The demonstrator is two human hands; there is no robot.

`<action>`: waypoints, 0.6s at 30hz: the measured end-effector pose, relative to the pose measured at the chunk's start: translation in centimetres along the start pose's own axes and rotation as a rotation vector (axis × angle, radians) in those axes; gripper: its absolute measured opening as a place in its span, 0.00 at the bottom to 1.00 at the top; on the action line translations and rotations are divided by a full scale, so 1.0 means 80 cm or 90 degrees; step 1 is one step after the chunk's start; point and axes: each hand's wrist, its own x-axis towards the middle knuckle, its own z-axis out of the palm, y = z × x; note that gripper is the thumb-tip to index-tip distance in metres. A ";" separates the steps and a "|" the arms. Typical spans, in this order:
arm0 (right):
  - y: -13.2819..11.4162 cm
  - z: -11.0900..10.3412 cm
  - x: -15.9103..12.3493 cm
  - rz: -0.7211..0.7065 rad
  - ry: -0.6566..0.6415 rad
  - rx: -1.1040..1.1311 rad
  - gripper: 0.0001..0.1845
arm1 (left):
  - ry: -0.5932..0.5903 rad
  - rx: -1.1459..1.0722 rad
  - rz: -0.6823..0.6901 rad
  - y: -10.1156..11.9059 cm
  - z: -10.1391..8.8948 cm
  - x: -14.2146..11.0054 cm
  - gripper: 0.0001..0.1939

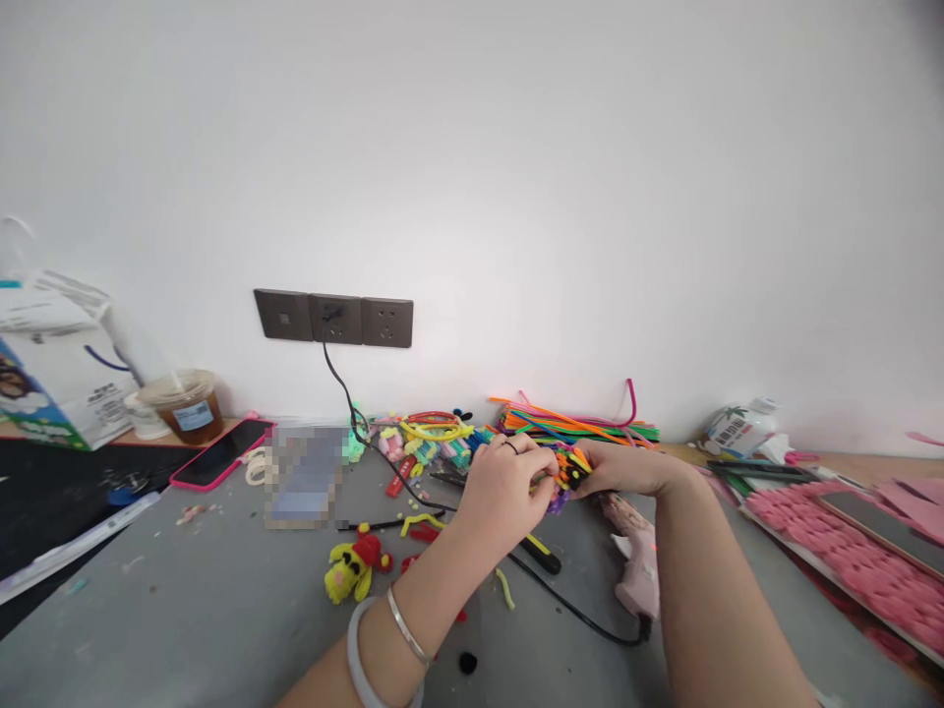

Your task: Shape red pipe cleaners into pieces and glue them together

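Note:
My left hand (508,487) and my right hand (619,469) meet at the back of the grey table, fingers closed around a bunch of short fuzzy pipe cleaner pieces (572,468) in orange, yellow, black and purple. My fingers partly hide the bunch. Behind them lies a stack of long pipe cleaners (567,423) in many colours. Beneath my left wrist a black and yellow utility knife (542,554) shows. A pink glue gun (638,570) lies beside my right forearm. Left of my left forearm sits a small yellow fuzzy figure (346,570) with a red hat.
A black cord (343,383) runs from the wall socket (335,320) across the table. A pink-cased phone (223,454), a drink cup (190,405) and a paper bag (74,364) stand left. Pink fuzzy material (841,560) lies right. A black pom-pom (467,663) rests in front.

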 end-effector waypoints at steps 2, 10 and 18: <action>-0.003 0.000 0.000 0.025 -0.007 -0.004 0.09 | -0.014 -0.011 -0.036 0.001 -0.002 0.001 0.07; -0.012 0.000 0.001 0.051 -0.018 0.007 0.10 | -0.019 -0.098 -0.145 -0.002 -0.009 0.005 0.05; -0.010 -0.003 -0.004 0.049 -0.039 0.067 0.12 | 0.042 -0.104 -0.115 -0.001 -0.052 0.014 0.04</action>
